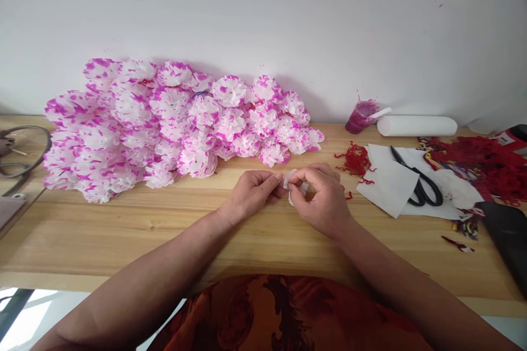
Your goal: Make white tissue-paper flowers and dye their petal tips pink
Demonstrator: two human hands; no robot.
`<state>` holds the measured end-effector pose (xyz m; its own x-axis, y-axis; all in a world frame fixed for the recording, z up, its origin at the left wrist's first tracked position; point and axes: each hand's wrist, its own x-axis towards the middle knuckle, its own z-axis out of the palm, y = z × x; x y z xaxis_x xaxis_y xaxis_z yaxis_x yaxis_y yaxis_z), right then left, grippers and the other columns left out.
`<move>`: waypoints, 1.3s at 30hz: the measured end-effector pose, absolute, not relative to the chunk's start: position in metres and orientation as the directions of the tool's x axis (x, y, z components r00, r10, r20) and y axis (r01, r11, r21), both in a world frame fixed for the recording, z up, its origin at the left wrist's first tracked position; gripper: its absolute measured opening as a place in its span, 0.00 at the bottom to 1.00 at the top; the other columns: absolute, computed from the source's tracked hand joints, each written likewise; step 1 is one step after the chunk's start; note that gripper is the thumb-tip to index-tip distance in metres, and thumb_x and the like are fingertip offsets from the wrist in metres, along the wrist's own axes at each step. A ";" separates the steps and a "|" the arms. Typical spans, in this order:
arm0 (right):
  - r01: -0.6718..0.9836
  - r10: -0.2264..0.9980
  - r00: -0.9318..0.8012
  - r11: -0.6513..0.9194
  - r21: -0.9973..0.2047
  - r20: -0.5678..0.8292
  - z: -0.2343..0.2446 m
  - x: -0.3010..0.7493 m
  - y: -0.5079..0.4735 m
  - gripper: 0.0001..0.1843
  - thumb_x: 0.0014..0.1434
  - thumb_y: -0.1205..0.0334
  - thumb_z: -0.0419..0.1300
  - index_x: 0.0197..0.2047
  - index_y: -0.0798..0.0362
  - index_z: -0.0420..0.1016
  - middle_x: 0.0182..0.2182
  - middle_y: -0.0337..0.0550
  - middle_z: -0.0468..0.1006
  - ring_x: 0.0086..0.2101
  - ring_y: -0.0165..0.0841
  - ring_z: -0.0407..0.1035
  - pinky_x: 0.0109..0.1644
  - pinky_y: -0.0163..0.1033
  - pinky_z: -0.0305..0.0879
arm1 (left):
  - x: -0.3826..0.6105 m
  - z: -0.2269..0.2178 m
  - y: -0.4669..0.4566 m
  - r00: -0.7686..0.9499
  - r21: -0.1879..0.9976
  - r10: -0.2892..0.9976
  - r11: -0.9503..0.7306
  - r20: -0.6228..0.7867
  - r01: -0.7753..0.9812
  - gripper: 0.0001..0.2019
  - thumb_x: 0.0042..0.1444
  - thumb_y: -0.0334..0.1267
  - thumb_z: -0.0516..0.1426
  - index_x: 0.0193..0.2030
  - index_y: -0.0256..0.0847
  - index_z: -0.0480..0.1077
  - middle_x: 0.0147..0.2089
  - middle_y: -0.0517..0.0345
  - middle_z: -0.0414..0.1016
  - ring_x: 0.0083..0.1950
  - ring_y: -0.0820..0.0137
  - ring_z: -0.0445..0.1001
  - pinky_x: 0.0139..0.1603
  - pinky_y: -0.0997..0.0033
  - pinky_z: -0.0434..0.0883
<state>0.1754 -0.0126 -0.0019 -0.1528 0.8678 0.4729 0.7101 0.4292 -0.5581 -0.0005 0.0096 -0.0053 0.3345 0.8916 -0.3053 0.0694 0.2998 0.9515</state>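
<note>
Both hands meet over the middle of the wooden table [164, 236]. A small piece of white tissue paper [297, 196] is pinched between the thumb and fingers of my right hand [323, 197]. My left hand [256, 193] has its thumb pressed against its fingers at the left side of the same tissue paper, gripping its edge. Most of the paper is hidden behind the fingers. Just beyond my hands, to the left, lies a large heap of white paper flowers [197, 126] with magenta-spotted edges.
To the right, black-handled scissors [418, 178] lie on white paper sheets [389, 184]. Red twisted ties [354, 160] are beside them. Behind stand a cup of magenta liquid [360, 118] and a white roll [417, 125]. A red tangled pile [480, 162] and black tray-like object [504, 236] sit far right.
</note>
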 end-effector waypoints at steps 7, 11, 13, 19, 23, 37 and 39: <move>0.703 0.869 -0.152 0.430 -0.567 0.471 -0.002 0.176 -0.012 0.06 0.53 0.68 0.63 0.33 0.48 0.73 0.31 0.39 0.80 0.40 0.41 0.71 0.48 0.48 0.62 | 0.000 -0.006 0.010 0.327 0.951 0.893 0.300 -0.309 0.079 0.24 0.54 0.59 0.61 0.31 0.34 0.77 0.32 0.50 0.80 0.32 0.71 0.75 0.36 0.72 0.72; 0.695 0.870 -0.149 0.431 -0.575 0.470 -0.002 0.175 -0.012 0.07 0.52 0.71 0.61 0.33 0.48 0.73 0.31 0.39 0.80 0.39 0.40 0.72 0.47 0.48 0.63 | 0.000 -0.007 0.011 0.330 0.947 0.889 0.317 -0.318 0.058 0.24 0.53 0.59 0.61 0.32 0.34 0.77 0.33 0.49 0.81 0.33 0.70 0.76 0.37 0.71 0.73; 0.686 0.871 -0.155 0.435 -0.583 0.467 -0.001 0.175 -0.012 0.07 0.52 0.70 0.62 0.33 0.48 0.72 0.31 0.39 0.80 0.39 0.40 0.72 0.47 0.48 0.64 | 0.000 -0.006 0.011 0.326 0.947 0.891 0.316 -0.317 0.057 0.24 0.53 0.59 0.62 0.31 0.34 0.77 0.32 0.50 0.80 0.33 0.71 0.75 0.37 0.72 0.73; 0.679 0.879 -0.139 0.420 -0.602 0.457 -0.002 0.175 -0.011 0.07 0.53 0.71 0.62 0.32 0.49 0.73 0.32 0.40 0.81 0.39 0.40 0.73 0.47 0.48 0.66 | 0.001 -0.003 0.009 0.315 0.942 0.891 0.333 -0.327 0.035 0.23 0.54 0.56 0.62 0.32 0.33 0.77 0.33 0.50 0.80 0.33 0.71 0.75 0.37 0.72 0.73; 0.665 0.886 -0.122 0.408 -0.626 0.448 -0.002 0.176 -0.009 0.06 0.53 0.70 0.62 0.33 0.48 0.74 0.32 0.40 0.81 0.39 0.40 0.74 0.46 0.48 0.67 | 0.000 -0.001 0.009 0.324 0.954 0.897 0.290 -0.300 0.079 0.19 0.56 0.51 0.61 0.33 0.33 0.78 0.33 0.50 0.80 0.33 0.72 0.74 0.37 0.73 0.72; 0.662 0.881 -0.123 0.416 -0.623 0.457 -0.001 0.176 -0.010 0.07 0.55 0.70 0.62 0.35 0.48 0.75 0.31 0.39 0.81 0.38 0.39 0.74 0.46 0.48 0.67 | -0.003 0.004 0.010 0.365 0.962 0.897 0.187 -0.249 0.197 0.13 0.51 0.43 0.64 0.38 0.35 0.80 0.32 0.55 0.80 0.31 0.71 0.73 0.33 0.73 0.67; 0.659 0.883 -0.120 0.413 -0.629 0.454 -0.001 0.177 -0.010 0.07 0.55 0.70 0.62 0.35 0.48 0.75 0.31 0.39 0.81 0.38 0.39 0.74 0.47 0.48 0.67 | -0.004 0.003 0.009 0.372 0.966 0.897 0.182 -0.240 0.184 0.12 0.52 0.42 0.63 0.38 0.36 0.80 0.33 0.55 0.80 0.32 0.71 0.74 0.34 0.73 0.67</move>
<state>0.1765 -0.0102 -0.0010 -0.1198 0.8827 0.4544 0.6588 0.4131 -0.6288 -0.0040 0.0095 0.0032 0.3719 0.8968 -0.2398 0.1835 0.1822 0.9660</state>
